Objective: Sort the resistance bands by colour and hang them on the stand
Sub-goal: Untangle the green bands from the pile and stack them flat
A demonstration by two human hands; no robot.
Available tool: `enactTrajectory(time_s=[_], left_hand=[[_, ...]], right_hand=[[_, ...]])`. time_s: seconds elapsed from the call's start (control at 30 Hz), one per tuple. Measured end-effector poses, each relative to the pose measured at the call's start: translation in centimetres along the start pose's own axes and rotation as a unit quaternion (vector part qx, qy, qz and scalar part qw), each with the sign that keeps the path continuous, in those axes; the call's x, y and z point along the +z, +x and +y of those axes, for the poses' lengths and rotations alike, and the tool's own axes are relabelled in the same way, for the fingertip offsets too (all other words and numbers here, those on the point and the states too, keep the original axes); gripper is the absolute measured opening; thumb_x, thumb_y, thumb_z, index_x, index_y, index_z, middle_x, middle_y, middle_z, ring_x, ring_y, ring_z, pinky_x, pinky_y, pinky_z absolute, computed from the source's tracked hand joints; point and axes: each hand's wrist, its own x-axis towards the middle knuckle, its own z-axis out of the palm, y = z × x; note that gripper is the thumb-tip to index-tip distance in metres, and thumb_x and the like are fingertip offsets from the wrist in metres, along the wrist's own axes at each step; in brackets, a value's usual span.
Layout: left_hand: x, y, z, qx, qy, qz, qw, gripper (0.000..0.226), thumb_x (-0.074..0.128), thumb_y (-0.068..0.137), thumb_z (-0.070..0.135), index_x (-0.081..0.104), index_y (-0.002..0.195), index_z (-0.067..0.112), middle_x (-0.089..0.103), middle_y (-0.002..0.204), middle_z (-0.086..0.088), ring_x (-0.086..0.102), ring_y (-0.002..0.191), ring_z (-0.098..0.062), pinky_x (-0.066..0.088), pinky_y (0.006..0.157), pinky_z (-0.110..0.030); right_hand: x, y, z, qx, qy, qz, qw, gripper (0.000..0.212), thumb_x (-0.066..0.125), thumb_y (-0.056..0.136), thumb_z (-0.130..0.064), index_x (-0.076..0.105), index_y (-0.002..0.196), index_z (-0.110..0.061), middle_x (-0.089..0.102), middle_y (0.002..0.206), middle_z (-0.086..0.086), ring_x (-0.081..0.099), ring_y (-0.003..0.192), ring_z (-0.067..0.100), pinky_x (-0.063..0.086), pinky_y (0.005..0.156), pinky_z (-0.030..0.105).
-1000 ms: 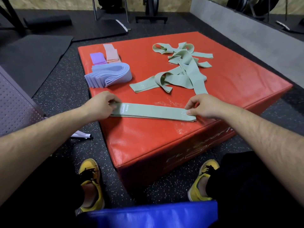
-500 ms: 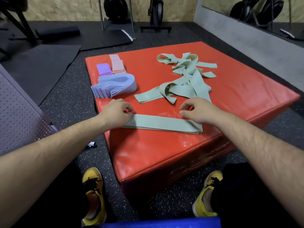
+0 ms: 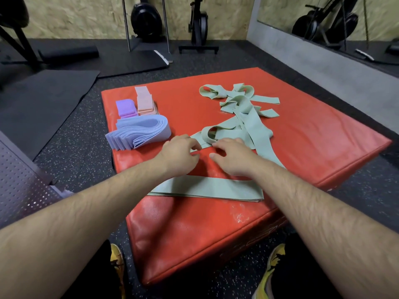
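Head: green bands (image 3: 237, 126) at left hand (image 3: 179, 153)

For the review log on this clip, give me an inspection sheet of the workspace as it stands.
Surface: red padded box, scuffed near the front edge.
Job's things: flat green band near the front; tangled green bands; lavender stack, purple stack and pink stack, all folded. No stand in view.
Clutter: nothing seen.
Hands: left hand and right hand at the tangle's near end; right fingers loosely spread on it; left grip unclear.
Cables: nothing seen.
Surroundings: speckled floor, black mats, gym machines, mirror on the right, perforated panel on the left.
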Motion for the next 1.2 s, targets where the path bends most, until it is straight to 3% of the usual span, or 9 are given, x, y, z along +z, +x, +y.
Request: enactTrajectory(time_s=[0.17,0.33,0.4,0.53,0.77,0.87,0.93,1.07,1.2], left_hand=[[-0.3,1.3,0.6,-0.019,-0.123,-0.012,0.992,0.039,0.066,0.088,0.018,0.059,0.126,0.021,0.059,0.117,-0.006,0.060,0.099,-0.019,0.045,0.090,-0.027],[-0.9,1.5,1.6,-0.003,-0.240,0.055,0.969,0.055,0.079,0.080,0.023,0.050,0.126,0.030,0.048,0.122,-0.001,0.061,0.092,-0.012,0.047,0.075,-0.020],[-1.1,1.4,2.0,0.019,-0.238,0.081,0.968,0.049,0.079,0.082,0.029,0.053,0.123,0.030,0.045,0.121,0.004,0.058,0.093,-0.008,0.043,0.074,-0.012],[-1.6,1.8,1.5,0.045,-0.177,0.158,0.970,0.023,0.069,0.090,0.041,0.067,0.107,0.026,0.051,0.114,0.003,0.056,0.094,-0.014,0.047,0.087,-0.028],[-2.7,1.6,1.4,0.015,-0.204,0.144,0.968,0.019,0.057,0.099,0.033,0.063,0.087,0.020,0.064,0.079,0.008,0.055,0.073,-0.003,0.039,0.061,-0.020],[-3.1,1.4,1.6,-0.002,-0.276,0.141,0.951,0.018,0.055,0.100,0.025,0.058,0.083,0.020,0.064,0.074,0.012,0.056,0.065,0.008,0.040,0.058,-0.011],[-3.3,1.2,1.7,-0.003,-0.290,0.128,0.949,0.016,0.057,0.099,0.028,0.059,0.086,0.019,0.065,0.075,0.011,0.057,0.065,0.004,0.049,0.062,-0.020],[-4.0,0.9,1.5,-0.010,-0.283,0.131,0.950,0.013,0.063,0.096,0.025,0.061,0.086,0.017,0.068,0.075,0.006,0.062,0.069,-0.010,0.057,0.066,-0.035],[-5.1,0.9,0.9,-0.043,-0.317,0.157,0.934,0.016,0.062,0.096,0.022,0.060,0.088,0.008,0.062,0.076,-0.002,0.060,0.065,-0.018,0.055,0.054,-0.032]], right_hand=[[-2.2,0.5,-1.3,0.053,0.291,0.093,0.951,0.031,0.049,0.098,-0.011,0.070,0.121,-0.016,0.067,0.119,-0.005,0.058,0.108,0.011,0.042,0.094,0.021],[-3.7,1.0,-1.7,0.078,0.486,0.102,0.864,0.052,0.042,0.079,0.012,0.071,0.104,-0.023,0.072,0.102,0.000,0.067,0.100,0.020,0.054,0.097,0.037],[-4.0,0.6,-1.6,0.064,0.491,0.106,0.862,0.050,0.046,0.079,0.012,0.072,0.105,-0.022,0.072,0.096,0.003,0.067,0.091,0.018,0.055,0.091,0.034],[-3.9,0.2,-1.7,0.034,0.468,0.111,0.876,0.024,0.063,0.091,-0.009,0.074,0.108,-0.023,0.072,0.099,-0.002,0.063,0.085,0.012,0.055,0.088,0.033],[-3.7,0.4,-2.3,0.002,0.428,0.122,0.895,0.015,0.065,0.090,-0.019,0.075,0.096,-0.028,0.069,0.093,-0.007,0.061,0.083,0.005,0.050,0.080,0.026],[-3.4,0.7,-2.6,-0.025,0.368,0.143,0.918,0.011,0.069,0.078,-0.040,0.071,0.089,-0.041,0.058,0.107,-0.006,0.057,0.102,0.014,0.052,0.090,0.038],[-3.3,1.0,-2.6,-0.037,0.344,0.152,0.926,0.009,0.069,0.081,-0.038,0.065,0.080,-0.046,0.052,0.106,-0.014,0.052,0.112,0.017,0.049,0.092,0.042],[-3.5,1.0,-2.8,-0.079,0.354,0.119,0.924,0.009,0.065,0.094,-0.020,0.063,0.090,-0.027,0.069,0.094,-0.003,0.064,0.092,0.017,0.050,0.082,0.033],[-3.4,1.0,-2.3,-0.081,0.268,0.122,0.952,0.005,0.065,0.093,-0.021,0.061,0.091,-0.023,0.065,0.084,-0.009,0.058,0.080,0.011,0.047,0.077,0.032]])
